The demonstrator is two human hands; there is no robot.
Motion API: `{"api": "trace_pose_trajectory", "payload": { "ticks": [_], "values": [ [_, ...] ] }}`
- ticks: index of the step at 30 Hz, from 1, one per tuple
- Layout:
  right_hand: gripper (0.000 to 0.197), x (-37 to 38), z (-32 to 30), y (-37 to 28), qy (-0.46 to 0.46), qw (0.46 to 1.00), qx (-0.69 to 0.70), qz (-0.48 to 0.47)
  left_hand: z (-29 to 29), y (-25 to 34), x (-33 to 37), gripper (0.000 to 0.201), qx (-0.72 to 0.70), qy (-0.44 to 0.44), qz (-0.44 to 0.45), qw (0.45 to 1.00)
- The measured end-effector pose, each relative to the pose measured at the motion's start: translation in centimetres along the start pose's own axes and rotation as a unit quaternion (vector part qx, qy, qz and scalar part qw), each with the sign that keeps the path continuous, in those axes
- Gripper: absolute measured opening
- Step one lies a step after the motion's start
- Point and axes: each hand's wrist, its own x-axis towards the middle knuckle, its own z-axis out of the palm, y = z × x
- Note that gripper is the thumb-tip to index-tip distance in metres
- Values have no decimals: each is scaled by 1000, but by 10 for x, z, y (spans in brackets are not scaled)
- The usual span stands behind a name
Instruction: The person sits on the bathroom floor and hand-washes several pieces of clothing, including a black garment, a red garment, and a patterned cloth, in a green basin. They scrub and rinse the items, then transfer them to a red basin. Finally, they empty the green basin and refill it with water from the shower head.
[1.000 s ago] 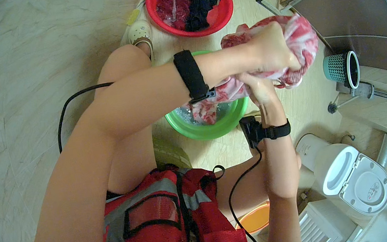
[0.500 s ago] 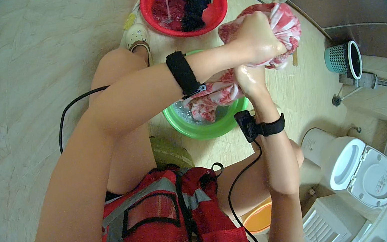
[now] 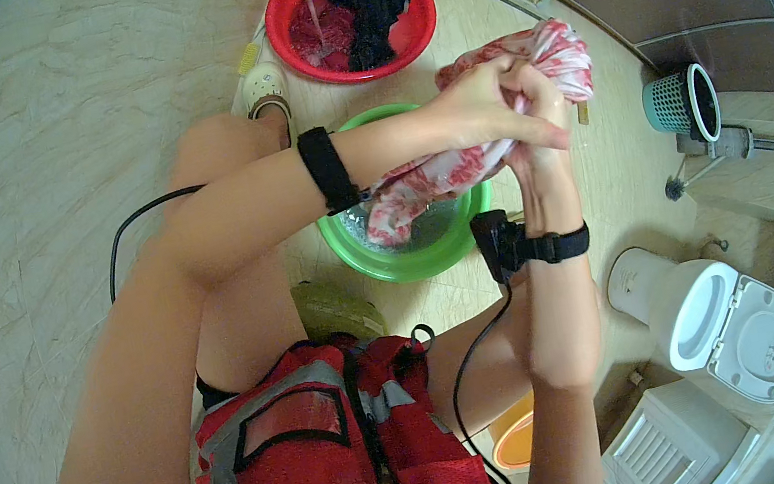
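A wet red-and-white patterned cloth (image 3: 442, 175), twisted and bunched, hangs over the green basin (image 3: 396, 266), where sudsy water shows. My right hand (image 3: 543, 106) is closed around the cloth's middle. Across it lies my left hand (image 3: 473, 112), its thumb stretched away from its fingers, loosely astride the cloth and the right hand. Part of its fingers is hidden. A gathered bundle of the cloth sticks out beyond both hands, while the other end droops toward the basin.
Water streams into a red basin (image 3: 277, 36) holding a black garment (image 3: 374, 1) and dark red fabric (image 3: 321, 37). At the right are a teal basket (image 3: 669, 106), a toilet brush (image 3: 674, 187), a toilet (image 3: 681, 307) and a white slatted box (image 3: 658, 447). An orange basin (image 3: 517, 439) stands near my right leg.
My left hand has gone from a closed fist on the cloth to a loosened grip with the thumb spread. My right hand has shifted slightly up and right.
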Motion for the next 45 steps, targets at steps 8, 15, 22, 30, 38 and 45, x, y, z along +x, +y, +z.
{"api": "trace_pose_trajectory", "payload": {
  "ticks": [8, 15, 22, 30, 38, 45],
  "values": [
    [8, -7, -9, -32, -43, 997, 47, -36, 0, 24, -5, 63, 63, -169, -158, 971],
    [10, 7, -16, -8, 43, 993, -70, -82, 11, -34, -1, 37, 74, -61, -67, 993],
    [20, 2, 1, -16, -37, 990, -45, -129, 4, -12, -3, 39, 149, 12, -110, 983],
    [54, -11, 3, -4, -220, 933, -273, -83, -31, 18, 20, 11, 0, 17, -106, 994],
    [55, -9, -1, 21, -204, 948, -239, -45, -24, 31, 24, 21, -114, 69, -3, 991],
    [45, -10, 11, 34, -94, 950, -287, -77, -23, 24, 23, 28, 63, 108, 34, 992]
  ]
}}
